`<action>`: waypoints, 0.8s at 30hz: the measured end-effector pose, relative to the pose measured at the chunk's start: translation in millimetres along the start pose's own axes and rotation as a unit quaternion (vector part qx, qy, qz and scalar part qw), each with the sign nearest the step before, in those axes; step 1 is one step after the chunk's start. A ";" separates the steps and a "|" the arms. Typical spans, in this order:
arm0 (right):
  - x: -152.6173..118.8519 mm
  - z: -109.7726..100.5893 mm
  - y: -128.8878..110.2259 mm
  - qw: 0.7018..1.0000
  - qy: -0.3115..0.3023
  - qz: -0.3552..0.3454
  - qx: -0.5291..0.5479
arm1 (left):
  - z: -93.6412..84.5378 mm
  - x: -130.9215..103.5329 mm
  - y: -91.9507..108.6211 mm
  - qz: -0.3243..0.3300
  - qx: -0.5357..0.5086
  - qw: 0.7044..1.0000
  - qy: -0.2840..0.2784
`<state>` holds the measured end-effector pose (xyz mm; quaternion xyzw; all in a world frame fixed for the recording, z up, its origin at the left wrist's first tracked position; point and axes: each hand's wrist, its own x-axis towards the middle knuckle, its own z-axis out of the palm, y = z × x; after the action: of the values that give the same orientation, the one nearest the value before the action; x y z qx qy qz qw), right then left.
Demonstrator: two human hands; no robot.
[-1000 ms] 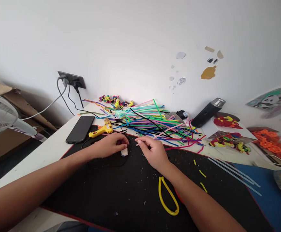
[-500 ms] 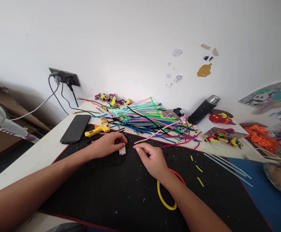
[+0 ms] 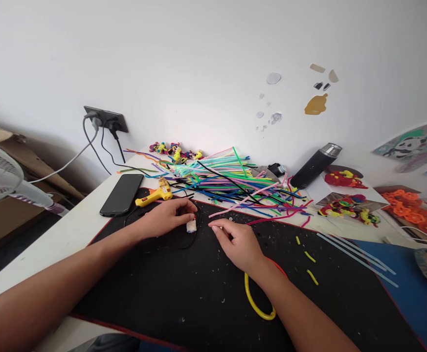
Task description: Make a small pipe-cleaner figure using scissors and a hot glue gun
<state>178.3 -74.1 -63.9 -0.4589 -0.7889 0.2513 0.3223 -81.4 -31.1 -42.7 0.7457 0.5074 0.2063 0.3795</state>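
My left hand (image 3: pixel 169 216) is closed in a pinch around a small whitish piece (image 3: pixel 191 225) with a bit of red at its top, over the black mat (image 3: pixel 184 293). My right hand (image 3: pixel 237 240) has its thumb and forefinger pressed together to the right of it; whatever is between the fingertips is too small to name. A pink pipe cleaner (image 3: pixel 231 208) lies just beyond my right fingertips, its near end close to them. Under my right forearm is a yellow and red ring (image 3: pixel 252 298). Behind the hands spreads a pile of coloured pipe cleaners (image 3: pixel 220 178).
A yellow glue gun (image 3: pixel 154 196) and a black phone (image 3: pixel 121 195) lie at the left. Short yellow pieces (image 3: pixel 310 257) and clear sticks (image 3: pixel 360 256) are at the right. A black flask (image 3: pixel 316 166) leans near the wall, and a fan (image 3: pixel 0 171) stands far left.
The view has shifted slightly, so everything appears a little further right. The whitish piece in my left hand now shows red at its top. Both hands keep nearly the same pose.
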 end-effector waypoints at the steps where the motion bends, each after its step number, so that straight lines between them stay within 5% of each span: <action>1: 0.1 -0.2 -0.1 1.000 -0.001 -0.001 -0.002 | 1.0 0.3 -0.2 0.004 0.000 1.000 0.011; 16: -0.4 -0.7 0.6 1.000 -0.030 -0.008 -0.005 | -0.9 0.5 -3.8 0.022 -0.061 0.994 0.093; 21: -0.6 -1.5 2.0 1.000 -0.025 -0.011 -0.013 | -11.8 0.7 -2.6 0.003 -0.120 0.976 0.183; 24: -0.9 -2.7 3.5 1.000 -0.015 -0.014 -0.016 | -35.3 1.7 -5.0 0.012 -0.207 0.931 0.300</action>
<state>182.7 -73.1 -64.7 -0.4492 -0.8040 0.2406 0.3063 -108.1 -16.0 -24.5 0.5600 0.5346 0.5251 0.3533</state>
